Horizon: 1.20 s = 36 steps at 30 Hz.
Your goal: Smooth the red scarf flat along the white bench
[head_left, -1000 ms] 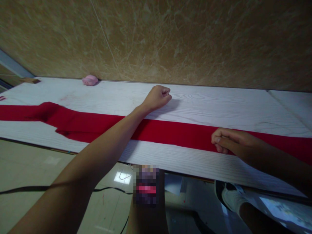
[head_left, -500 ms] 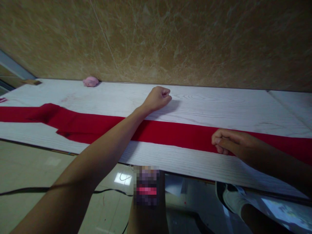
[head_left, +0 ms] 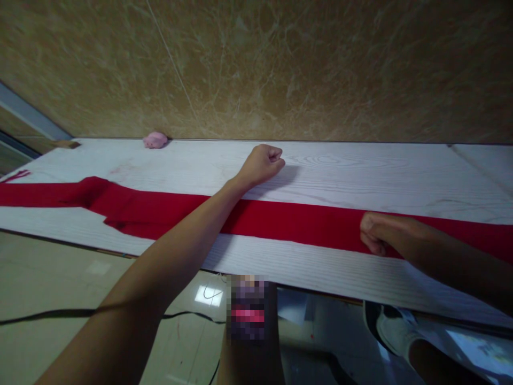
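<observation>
A long red scarf lies lengthwise across the white table and runs past both sides of the view. Toward the left it is folded over and bunched. My left hand is closed in a fist on the bare table just behind the scarf, nothing seen in it, with the forearm crossing over the cloth. Curled into a fist, my right hand rests on the scarf at the right with its knuckles toward the cloth. No cloth shows gathered in its fingers.
A pink pig figure sits against the marbled wall at the back edge of the white table. Dark red fringe shows at the far left, and a small brown block stands near the corner. A black cable crosses the floor.
The view has shifted slightly, so things appear a little to the right. My right hand has turned and curled tighter over the scarf. My left fist stays in place.
</observation>
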### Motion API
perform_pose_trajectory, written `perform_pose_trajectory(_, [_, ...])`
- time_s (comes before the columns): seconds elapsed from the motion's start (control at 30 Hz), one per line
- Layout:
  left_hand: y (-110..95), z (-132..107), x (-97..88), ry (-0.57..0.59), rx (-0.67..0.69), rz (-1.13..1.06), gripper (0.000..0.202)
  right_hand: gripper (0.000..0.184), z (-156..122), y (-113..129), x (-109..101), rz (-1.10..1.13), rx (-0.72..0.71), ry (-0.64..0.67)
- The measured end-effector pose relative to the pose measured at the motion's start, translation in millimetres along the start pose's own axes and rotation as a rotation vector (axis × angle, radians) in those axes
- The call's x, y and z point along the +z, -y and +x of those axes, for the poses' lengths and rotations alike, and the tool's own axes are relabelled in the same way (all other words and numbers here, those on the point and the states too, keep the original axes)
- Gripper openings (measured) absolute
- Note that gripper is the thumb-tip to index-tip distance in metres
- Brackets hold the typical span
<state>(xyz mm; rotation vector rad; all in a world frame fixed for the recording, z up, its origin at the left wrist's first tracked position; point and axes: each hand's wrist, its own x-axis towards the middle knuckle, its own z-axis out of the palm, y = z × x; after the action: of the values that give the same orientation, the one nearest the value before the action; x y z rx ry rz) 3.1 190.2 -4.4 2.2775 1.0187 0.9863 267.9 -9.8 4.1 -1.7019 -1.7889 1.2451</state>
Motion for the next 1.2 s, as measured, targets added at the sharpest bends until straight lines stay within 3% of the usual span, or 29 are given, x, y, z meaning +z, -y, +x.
perform_pose_trajectory(0.1, [-0.2, -0.3, -0.1, 0.002, -0.005, 0.003, 0.034, 0.045, -1.1, -4.7, -1.3, -0.010, 0.020, 0.006])
perform_pose_trajectory(0.3, [-1.7, -0.3, 0.7, -0.004, -0.008, 0.002, 0.035, 0.014, 2.0, -10.6, -0.4, 0.085, -0.060, -0.005])
perform_pose_trajectory(0.5, [-3.6, -0.5, -0.2, -0.006, -0.008, -0.004, 0.036, 0.033, 2.4, 2.2, 0.2, 0.015, 0.034, -0.001])
perform_pose_trajectory(0.73, [-2.1, -0.7, 0.1, -0.010, 0.005, -0.011, 0.035, 0.045, 1.5, -5.7, -5.1, -0.043, -0.085, 0.043])
perform_pose_trajectory(0.93, [-1.4, -0.3, 0.2, -0.008, 0.011, -0.011, 0.035, 0.041, 2.6, -15.0, -7.0, -0.053, -0.057, 0.084])
perform_pose_trajectory(1.2, [-1.9, -0.6, -0.1, -0.003, 0.002, 0.003, 0.034, 0.035, 2.1, -6.8, -6.2, -0.043, -0.072, 0.076])
